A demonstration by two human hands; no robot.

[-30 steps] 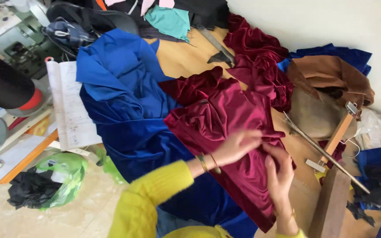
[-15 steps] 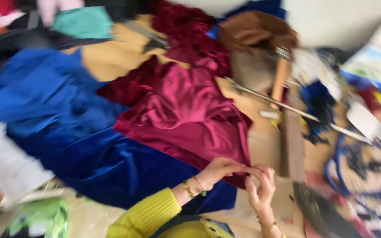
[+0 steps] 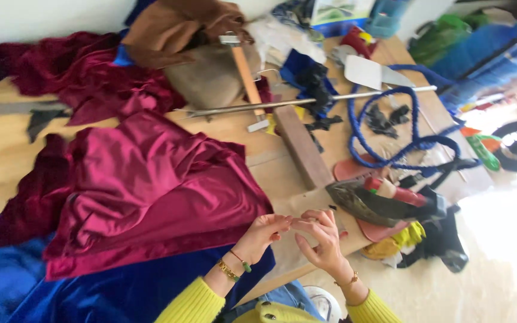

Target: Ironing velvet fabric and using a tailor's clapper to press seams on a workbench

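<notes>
A: Workroom, pale wooden worktable (image 3: 258,128) crowded edge to edge. Blue velvet cloth (image 3: 109,293) at lower left, brown fabric heap (image 3: 175,27) at the top centre.

B: And the hands?

A: Both low in the middle of the frame, yellow sleeves, bangles at the wrists. Left hand (image 3: 262,234) and right hand (image 3: 321,239) meet fingertip to fingertip, fingers curled and pinched together on something small between them. What it is, I cannot tell: too small.

B: Nearest cloth?

A: Shiny crimson satin fabric (image 3: 151,185), rumpled, spread over the left centre of the frame; its lower right edge lies just beside the left hand. Darker maroon velvet (image 3: 73,72) is bunched at upper left.

B: To the right?

A: Long metal rod (image 3: 306,103) running across the upper middle, a wooden block (image 3: 300,146) below it, looped blue rope (image 3: 402,140) at centre right, large dark shears (image 3: 378,206) just right of the hands.
</notes>
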